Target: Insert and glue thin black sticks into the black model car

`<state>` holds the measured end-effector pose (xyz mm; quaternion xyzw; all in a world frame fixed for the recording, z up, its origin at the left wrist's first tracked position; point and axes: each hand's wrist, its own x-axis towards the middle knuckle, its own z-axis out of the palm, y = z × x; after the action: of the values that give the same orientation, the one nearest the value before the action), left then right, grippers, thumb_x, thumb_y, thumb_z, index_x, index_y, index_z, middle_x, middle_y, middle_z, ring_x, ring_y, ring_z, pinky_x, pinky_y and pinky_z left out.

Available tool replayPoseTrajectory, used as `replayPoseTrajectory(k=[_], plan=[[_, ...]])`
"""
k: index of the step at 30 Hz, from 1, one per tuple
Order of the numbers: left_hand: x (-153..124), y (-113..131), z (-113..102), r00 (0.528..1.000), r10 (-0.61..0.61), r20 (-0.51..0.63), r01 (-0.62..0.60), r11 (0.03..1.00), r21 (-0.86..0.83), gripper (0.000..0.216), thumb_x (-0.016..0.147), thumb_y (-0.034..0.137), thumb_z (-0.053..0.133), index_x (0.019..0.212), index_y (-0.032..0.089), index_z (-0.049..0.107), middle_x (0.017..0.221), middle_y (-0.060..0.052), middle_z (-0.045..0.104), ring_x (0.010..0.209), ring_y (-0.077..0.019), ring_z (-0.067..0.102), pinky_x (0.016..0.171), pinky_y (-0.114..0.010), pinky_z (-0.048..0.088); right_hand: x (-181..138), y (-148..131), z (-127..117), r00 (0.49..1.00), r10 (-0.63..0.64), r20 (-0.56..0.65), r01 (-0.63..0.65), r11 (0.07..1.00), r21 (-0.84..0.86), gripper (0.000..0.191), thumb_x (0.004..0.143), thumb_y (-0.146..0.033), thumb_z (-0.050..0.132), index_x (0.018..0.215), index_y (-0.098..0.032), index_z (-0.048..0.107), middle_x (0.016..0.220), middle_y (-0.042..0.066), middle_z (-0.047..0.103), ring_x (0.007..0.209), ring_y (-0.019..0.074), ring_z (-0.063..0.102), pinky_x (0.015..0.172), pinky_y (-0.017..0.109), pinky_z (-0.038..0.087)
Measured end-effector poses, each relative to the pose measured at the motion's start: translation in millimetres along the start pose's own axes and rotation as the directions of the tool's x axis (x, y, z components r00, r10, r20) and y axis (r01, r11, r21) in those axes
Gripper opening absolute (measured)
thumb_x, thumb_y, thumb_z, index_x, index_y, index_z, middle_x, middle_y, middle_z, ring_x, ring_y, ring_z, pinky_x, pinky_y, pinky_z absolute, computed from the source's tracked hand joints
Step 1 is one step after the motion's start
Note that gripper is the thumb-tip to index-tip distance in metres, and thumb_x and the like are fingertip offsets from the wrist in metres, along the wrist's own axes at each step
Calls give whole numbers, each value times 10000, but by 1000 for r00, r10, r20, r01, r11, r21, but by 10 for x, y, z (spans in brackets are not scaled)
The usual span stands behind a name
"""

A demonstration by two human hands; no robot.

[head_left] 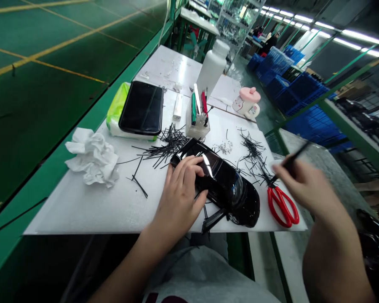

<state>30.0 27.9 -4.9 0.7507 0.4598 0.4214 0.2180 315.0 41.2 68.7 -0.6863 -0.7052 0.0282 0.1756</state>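
Note:
A glossy black toy car body lies on the white board near its front edge. My left hand rests on the car's rear part, fingers curled over it and gripping it. My right hand, blurred, is raised to the right of the car and pinches a thin black strip. Red-handled scissors lie on the board just below that hand. Piles of short black strips lie behind the car on both sides.
A crumpled white cloth lies at the left. Behind it a black phone lies on a wipes pack. A clear holder with pens, a white bottle and a pink-lidded cup stand further back. Blue crates are at the right.

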Motion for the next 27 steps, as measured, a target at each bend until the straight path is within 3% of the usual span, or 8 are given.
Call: replayPoseTrajectory(k=[3,6,9,12,16,19,22,27], plan=[[-6,-7,8,1000,6,-5,-6,1000,11,329,870,42,562,1043,240,364,1398,-136,517,1399,-315,409,1116,-685,352,280,222,92,949,-61,309,79,996,-48,334,819,-435,692,630,-234,503,501,-17,519,433,148,425,456,287,258],[-14,-8,5,1000,4,1,-4,1000,2,344,858,31,557,1033,247,355,1392,-137,520,1391,-318,427,1103,-696,362,620,53,222,922,-154,355,150,988,41,317,785,-415,717,600,-223,547,477,-20,526,418,135,418,444,274,237],[-21,-15,-11,999,-32,7,32,999,-4,348,860,33,556,1037,255,355,1399,-130,518,1395,-317,429,1097,-718,357,999,-379,372,940,-250,234,201,956,213,243,851,-444,659,793,-209,637,635,2,610,557,147,511,518,273,335],[-26,-27,-25,999,-48,12,48,999,-3,339,865,41,554,1035,259,358,1410,-126,511,1406,-318,415,1099,-738,339,1323,-831,577,946,-307,101,237,870,433,361,889,-476,615,1106,-187,619,904,47,683,691,145,583,592,282,434],[-34,-34,-28,999,-40,18,40,999,-9,349,853,31,554,1027,259,356,1409,-129,513,1402,-315,422,1105,-729,342,1564,-1180,825,946,-324,1,257,753,605,246,856,-411,663,850,-169,619,749,31,680,594,122,558,580,279,439],[-39,-30,-25,998,-56,23,56,998,-7,348,851,26,549,1028,258,359,1416,-132,509,1417,-315,407,1108,-724,346,1657,-1208,846,958,-265,-112,270,693,668,266,861,-369,649,701,-193,532,633,16,643,522,110,513,543,280,400],[-41,-27,-24,998,-53,21,54,998,-16,347,850,32,557,1025,258,361,1414,-133,512,1412,-313,415,1118,-714,343,1666,-1113,701,948,-156,-279,313,630,711,270,884,-388,620,735,-218,472,646,-4,613,522,102,491,522,271,374],[-38,-36,-18,999,-40,22,41,999,-21,358,858,40,561,1051,259,353,1419,-134,506,1416,-317,407,1114,-723,338,1239,-967,356,908,-16,-419,369,506,779,347,883,-482,644,755,-241,430,649,-40,548,501,95,459,461,254,354]])
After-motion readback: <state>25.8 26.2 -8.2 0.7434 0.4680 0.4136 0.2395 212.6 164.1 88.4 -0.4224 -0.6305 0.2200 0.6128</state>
